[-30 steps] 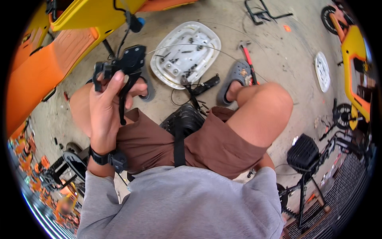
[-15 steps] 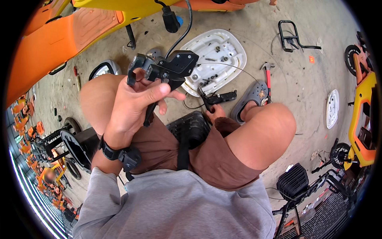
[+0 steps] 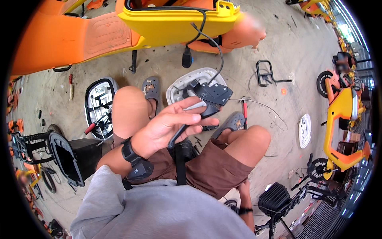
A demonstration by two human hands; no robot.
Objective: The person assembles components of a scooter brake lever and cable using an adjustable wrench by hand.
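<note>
My left hand point(image 3: 169, 121) is closed around a brake lever point(image 3: 181, 135) with a boxy black housing point(image 3: 215, 93), raised in front of my lap. A thick black cable point(image 3: 220, 59) rises from it toward the yellow scooter body. A thin bare cable point(image 3: 258, 104) loops off to its right. Behind the housing sits a white plastic cover point(image 3: 189, 81) lying like a tray, partly hidden by my hand and the lever. My right hand point(image 3: 244, 186) is down by the outer side of my right thigh, its fingers mostly hidden there.
An orange and yellow scooter point(image 3: 171, 32) stretches across the far side. A red-handled hammer point(image 3: 245, 113) lies beside my right shoe point(image 3: 232, 124). At left, another white cover point(image 3: 90, 91) holds tools. A black tubular frame point(image 3: 264, 71) and black basket point(image 3: 274, 198) are to the right.
My right hand has left the dark parts near the white cover and drawn back beside my right thigh. The left hand still holds the brake lever, now farther right in view, turned somewhat.
</note>
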